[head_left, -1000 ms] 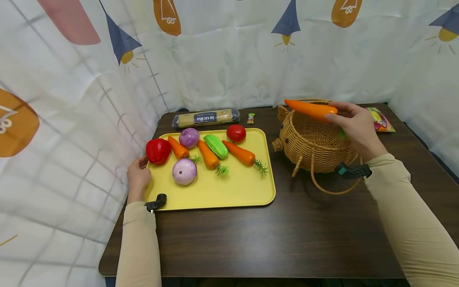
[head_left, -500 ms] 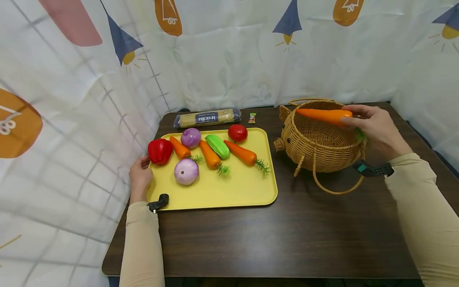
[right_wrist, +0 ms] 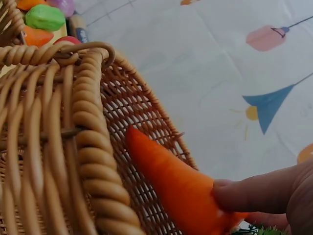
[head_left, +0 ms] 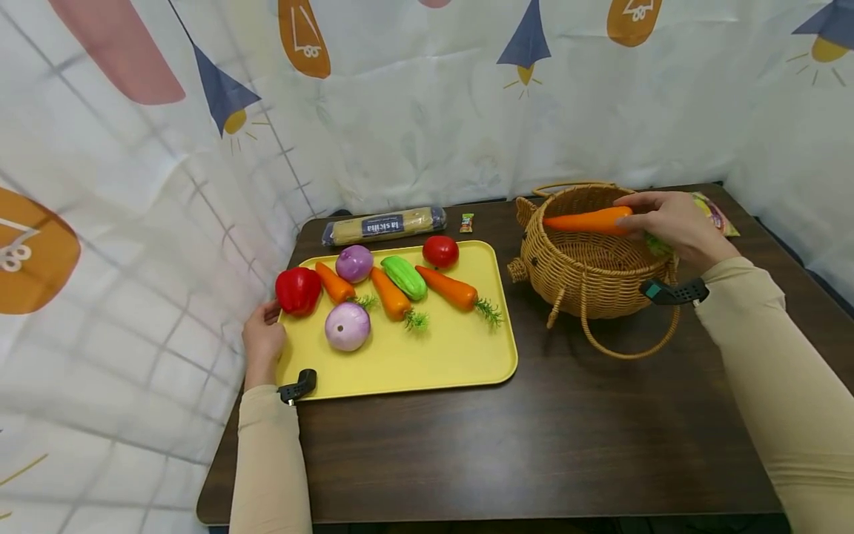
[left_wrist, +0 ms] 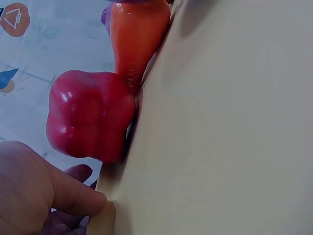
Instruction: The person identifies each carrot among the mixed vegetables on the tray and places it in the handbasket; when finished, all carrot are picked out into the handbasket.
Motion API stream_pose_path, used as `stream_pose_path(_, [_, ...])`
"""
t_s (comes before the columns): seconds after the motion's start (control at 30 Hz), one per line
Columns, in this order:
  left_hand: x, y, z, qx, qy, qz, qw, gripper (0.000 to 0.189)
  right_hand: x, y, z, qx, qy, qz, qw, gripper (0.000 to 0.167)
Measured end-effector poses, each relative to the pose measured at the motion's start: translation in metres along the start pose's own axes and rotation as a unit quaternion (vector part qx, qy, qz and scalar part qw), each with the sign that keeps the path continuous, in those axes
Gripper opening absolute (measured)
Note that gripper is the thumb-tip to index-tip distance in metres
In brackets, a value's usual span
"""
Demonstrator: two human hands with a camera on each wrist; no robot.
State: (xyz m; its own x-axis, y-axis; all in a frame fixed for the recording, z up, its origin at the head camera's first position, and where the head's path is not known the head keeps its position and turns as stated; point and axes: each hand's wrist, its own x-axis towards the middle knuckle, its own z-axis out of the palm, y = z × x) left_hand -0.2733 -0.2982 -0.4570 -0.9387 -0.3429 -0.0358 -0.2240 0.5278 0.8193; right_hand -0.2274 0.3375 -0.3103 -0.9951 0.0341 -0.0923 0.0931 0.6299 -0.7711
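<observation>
My right hand (head_left: 680,226) pinches an orange carrot (head_left: 587,221) near its leafy end, thumb on one side. The carrot lies level in the mouth of a wicker basket (head_left: 580,285), its tip pointing left; in the right wrist view the carrot (right_wrist: 171,183) overlaps the inner wall. My left hand (head_left: 263,337) grips the left edge of a yellow tray (head_left: 427,360), thumb on the rim (left_wrist: 103,205) and fingers beneath. Beside it on the tray is a red bell pepper (head_left: 298,291). Further along are carrots (head_left: 390,293), purple onions (head_left: 348,326), a green cucumber (head_left: 404,277) and a tomato (head_left: 440,252).
Behind the tray lie a pasta packet (head_left: 385,225) and a small wrapped sweet (head_left: 466,222). A colourful bag (head_left: 717,213) is partly hidden behind my right hand. The basket's rope handle (head_left: 627,356) hangs onto the dark table (head_left: 534,452). A printed curtain (head_left: 427,111) borders the table.
My right hand has moved the carrot first right, then slightly back left and lower, from above the rim into the basket's mouth. The left hand keeps its place on the tray edge.
</observation>
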Motion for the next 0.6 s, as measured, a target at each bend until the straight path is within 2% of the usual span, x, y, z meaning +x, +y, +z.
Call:
stream_pose_path(0.17, [0.000, -0.001, -0.001, -0.003, 0.001, 0.002, 1.0000, 0.061, 0.010, -0.004, 0.005, -0.004, -0.020, 0.011, 0.9997, 0.061])
stream_pose_path(0.4, [-0.001, -0.002, -0.001, -0.007, 0.008, 0.004, 0.9999, 0.061, 0.022, -0.002, 0.011, 0.005, -0.023, 0.042, 0.9988, 0.064])
stream_pose_path(0.6, [-0.001, -0.002, 0.000, -0.010, 0.007, 0.001, 0.9999, 0.061, 0.027, 0.003, 0.007, 0.017, -0.057, 0.069, 0.9959, 0.068])
